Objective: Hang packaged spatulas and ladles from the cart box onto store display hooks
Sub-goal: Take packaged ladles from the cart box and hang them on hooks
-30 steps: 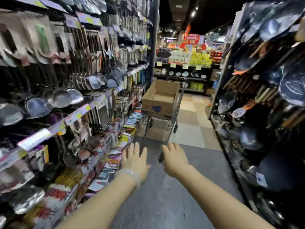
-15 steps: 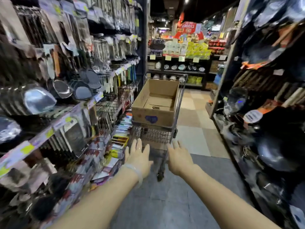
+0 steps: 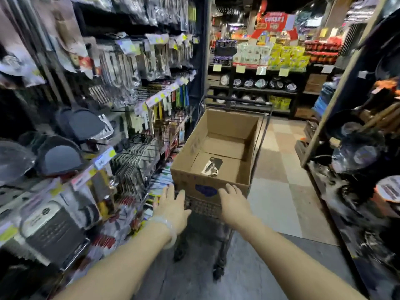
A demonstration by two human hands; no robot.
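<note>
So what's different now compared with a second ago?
The person has come up to the cart: both hands, the left hand and right hand, now reach its near end below the cardboard box, fingers spread, gripping nothing. One package now shows in the box. The shelves are unchanged.

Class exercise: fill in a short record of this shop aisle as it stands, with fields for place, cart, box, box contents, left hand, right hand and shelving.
place: store aisle, tiled floor beyond
cart: wire cart straight ahead
box: open cardboard box sitting on the cart
box contents: one packaged item on the bottom, kind unclear
left hand: open, reaching at the box's near left corner
right hand: open, at the box's near wall
shelving: hanging utensils on the left rack
</note>
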